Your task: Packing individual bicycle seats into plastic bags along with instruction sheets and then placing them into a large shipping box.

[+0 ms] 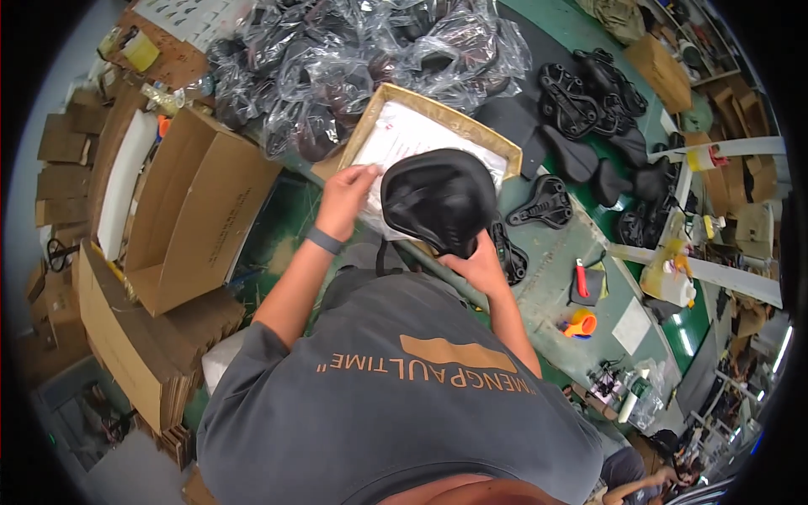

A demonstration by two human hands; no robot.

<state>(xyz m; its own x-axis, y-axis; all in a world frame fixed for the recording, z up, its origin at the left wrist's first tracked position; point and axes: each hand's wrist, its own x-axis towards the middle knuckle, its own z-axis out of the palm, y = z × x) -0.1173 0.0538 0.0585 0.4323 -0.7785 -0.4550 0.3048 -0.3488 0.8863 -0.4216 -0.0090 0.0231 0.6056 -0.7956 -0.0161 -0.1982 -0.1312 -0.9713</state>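
Observation:
My right hand point(481, 268) grips a black bicycle saddle point(438, 198) by its narrow end, its broad padded end pointing away from me. The saddle hangs over a shallow yellowish-brown box point(511, 160) and hides part of it. Thin white plastic bags point(412, 133) with faint print lie inside that box. At the box's near left side my left hand point(347, 202) has thumb and fingers pinched at the edge of the top bag. A grey band circles my left wrist.
Plastic-wrapped saddles point(337, 71) are heaped at the back. Several black saddles point(572, 97) lie on the right of the green table point(547, 265), near a red-handled tool point(582, 278) and an orange tape roll point(581, 322). An open cardboard carton point(194, 210) stands left, above flattened cartons point(126, 337).

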